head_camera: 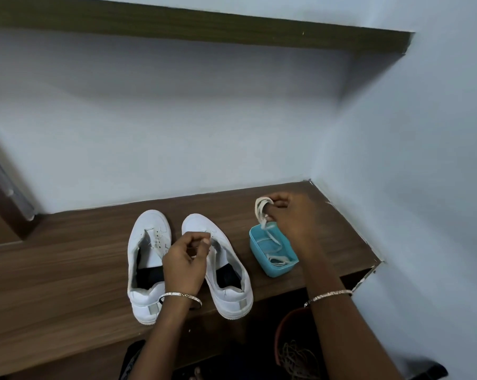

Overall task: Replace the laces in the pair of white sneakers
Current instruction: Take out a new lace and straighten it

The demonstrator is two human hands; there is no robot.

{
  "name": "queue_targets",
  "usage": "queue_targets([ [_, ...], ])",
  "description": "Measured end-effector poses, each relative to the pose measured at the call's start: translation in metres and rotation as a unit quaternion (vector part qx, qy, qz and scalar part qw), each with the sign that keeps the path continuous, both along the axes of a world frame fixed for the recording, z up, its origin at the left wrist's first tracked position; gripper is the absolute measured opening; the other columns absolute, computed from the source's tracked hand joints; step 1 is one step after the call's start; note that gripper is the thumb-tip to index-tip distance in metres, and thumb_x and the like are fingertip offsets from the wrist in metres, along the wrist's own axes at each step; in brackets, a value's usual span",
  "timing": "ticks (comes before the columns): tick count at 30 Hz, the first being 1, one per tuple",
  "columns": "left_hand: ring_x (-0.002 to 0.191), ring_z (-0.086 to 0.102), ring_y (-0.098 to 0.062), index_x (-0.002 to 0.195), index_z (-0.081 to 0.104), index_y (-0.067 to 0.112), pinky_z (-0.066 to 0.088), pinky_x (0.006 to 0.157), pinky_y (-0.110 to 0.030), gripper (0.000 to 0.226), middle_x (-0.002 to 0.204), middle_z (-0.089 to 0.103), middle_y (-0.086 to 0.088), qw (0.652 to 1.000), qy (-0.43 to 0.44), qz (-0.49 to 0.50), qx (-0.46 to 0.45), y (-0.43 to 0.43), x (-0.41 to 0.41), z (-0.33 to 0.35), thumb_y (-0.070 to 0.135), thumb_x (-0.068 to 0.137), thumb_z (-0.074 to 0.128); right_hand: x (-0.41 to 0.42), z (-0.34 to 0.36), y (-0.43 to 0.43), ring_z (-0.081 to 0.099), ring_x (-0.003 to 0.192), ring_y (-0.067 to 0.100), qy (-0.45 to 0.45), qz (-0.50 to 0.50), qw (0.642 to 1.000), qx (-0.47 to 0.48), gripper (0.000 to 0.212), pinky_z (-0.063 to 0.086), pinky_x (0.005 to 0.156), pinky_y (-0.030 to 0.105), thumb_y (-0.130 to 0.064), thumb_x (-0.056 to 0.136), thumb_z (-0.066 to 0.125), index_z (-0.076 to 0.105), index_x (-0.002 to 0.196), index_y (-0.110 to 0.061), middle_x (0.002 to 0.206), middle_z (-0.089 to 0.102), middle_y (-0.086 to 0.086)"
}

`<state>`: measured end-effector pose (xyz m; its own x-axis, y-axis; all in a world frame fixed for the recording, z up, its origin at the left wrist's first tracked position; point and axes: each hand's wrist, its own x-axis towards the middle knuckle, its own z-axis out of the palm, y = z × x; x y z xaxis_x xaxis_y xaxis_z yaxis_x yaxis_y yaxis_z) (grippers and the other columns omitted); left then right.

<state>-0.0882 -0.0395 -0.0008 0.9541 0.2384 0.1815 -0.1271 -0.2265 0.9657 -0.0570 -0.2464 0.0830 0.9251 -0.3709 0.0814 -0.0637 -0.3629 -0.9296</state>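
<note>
Two white sneakers stand side by side on a wooden desk [67, 270], toes pointing away from me: the left sneaker [147, 259] and the right sneaker [226, 270], both with tongues open and no laces that I can see. My left hand [185, 261] hovers over the gap between them, fingers curled, holding nothing that I can see. My right hand [284, 215] pinches a bundled white lace [262, 209] above a light blue box [273, 253]. The lace's loose part trails down into the box, where more lace lies.
The desk sits in a corner with pale walls behind and to the right, and a dark shelf [204, 26] overhead. A brown round container [292, 349] with tangled dark cord stands below the desk's front edge at the right.
</note>
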Motion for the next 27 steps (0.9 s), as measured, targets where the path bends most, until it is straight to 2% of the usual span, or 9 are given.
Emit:
queue_targets([
  [3,0.088,0.07,-0.01,0.099,0.071,0.029,0.057,0.075,-0.029,0.011,0.091,0.075,0.007,0.997,-0.027,-0.063,-0.026,-0.002,-0.007,0.021,0.026,0.089,0.071,-0.021,0.02,0.024,0.064,0.053,0.013,-0.003,0.061,0.986,0.158,0.01,0.055,0.055,0.022,-0.001,0.084,0.076,0.075,0.094,-0.002,0.077,0.074,0.013],
  [8,0.103,0.063,-0.006,0.115,0.067,0.025,0.053,0.084,-0.029,0.042,0.106,0.069,0.008,0.982,-0.046,-0.165,0.081,0.003,-0.011,0.038,0.052,0.082,0.067,-0.046,0.037,0.063,0.068,0.062,0.016,-0.003,0.133,0.949,0.286,0.009,0.056,0.058,0.022,0.004,0.088,0.069,0.072,0.096,0.003,0.086,0.074,0.019],
  [11,0.097,0.065,-0.007,0.098,0.073,0.018,0.055,0.083,-0.043,0.025,0.096,0.073,0.007,0.98,-0.042,-0.18,0.074,0.012,-0.015,0.039,0.039,0.093,0.06,-0.055,0.041,0.08,0.07,0.066,0.02,-0.002,0.153,0.925,0.348,0.011,0.057,0.061,0.023,0.004,0.091,0.064,0.068,0.1,0.007,0.088,0.074,0.02],
  [13,0.094,0.066,-0.01,0.095,0.07,0.016,0.053,0.084,-0.042,0.023,0.092,0.072,0.005,0.977,-0.031,-0.205,0.058,0.021,-0.016,0.037,0.035,0.097,0.057,-0.057,0.044,0.086,0.072,0.073,0.022,-0.002,0.162,0.906,0.392,0.012,0.059,0.064,0.025,0.001,0.094,0.061,0.066,0.102,0.007,0.088,0.074,0.018],
  [16,0.112,0.063,-0.018,0.12,0.056,0.019,0.047,0.103,-0.042,0.036,0.109,0.07,-0.006,0.96,0.015,-0.28,-0.017,0.03,-0.023,0.04,0.044,0.095,0.057,-0.061,0.051,0.094,0.073,0.079,0.028,0.013,0.189,0.872,0.452,0.012,0.06,0.063,0.028,-0.002,0.099,0.054,0.065,0.097,0.002,0.085,0.075,0.017],
  [18,0.117,0.063,-0.019,0.131,0.048,0.017,0.046,0.105,-0.034,0.038,0.113,0.069,-0.011,0.943,0.025,-0.329,-0.051,0.029,-0.028,0.045,0.029,0.097,0.06,-0.063,0.058,0.1,0.074,0.079,0.029,0.024,0.2,0.853,0.482,0.015,0.06,0.062,0.026,-0.002,0.1,0.051,0.065,0.096,0.003,0.086,0.074,0.019],
  [21,0.089,0.069,-0.014,0.111,0.061,-0.001,0.051,0.085,-0.022,0.015,0.088,0.072,-0.008,0.943,0.021,-0.326,-0.069,0.028,-0.033,0.061,0.006,0.102,0.051,-0.065,0.07,0.106,0.074,0.075,0.025,0.032,0.2,0.835,0.511,0.017,0.059,0.062,0.024,-0.003,0.1,0.05,0.064,0.093,0.003,0.085,0.073,0.02],
  [25,0.057,0.05,-0.013,0.091,0.067,0.002,0.047,0.064,-0.019,0.031,0.058,0.044,-0.001,0.97,0.027,-0.233,-0.069,0.046,-0.033,0.072,0.016,0.105,0.044,-0.066,0.086,0.089,0.072,0.065,0.018,0.019,0.169,0.848,0.502,0.022,0.056,0.056,0.022,-0.007,0.1,0.045,0.066,0.095,-0.006,0.078,0.074,0.012],
  [27,0.05,0.042,-0.009,0.089,0.067,0.002,0.051,0.065,-0.029,0.033,0.054,0.039,0.001,0.977,0.029,-0.201,-0.057,0.063,-0.03,0.074,0.02,0.105,0.045,-0.064,0.09,0.073,0.07,0.06,0.014,0.016,0.139,0.856,0.497,0.028,0.053,0.052,0.02,-0.009,0.102,0.04,0.067,0.096,-0.009,0.075,0.073,0.008],
])
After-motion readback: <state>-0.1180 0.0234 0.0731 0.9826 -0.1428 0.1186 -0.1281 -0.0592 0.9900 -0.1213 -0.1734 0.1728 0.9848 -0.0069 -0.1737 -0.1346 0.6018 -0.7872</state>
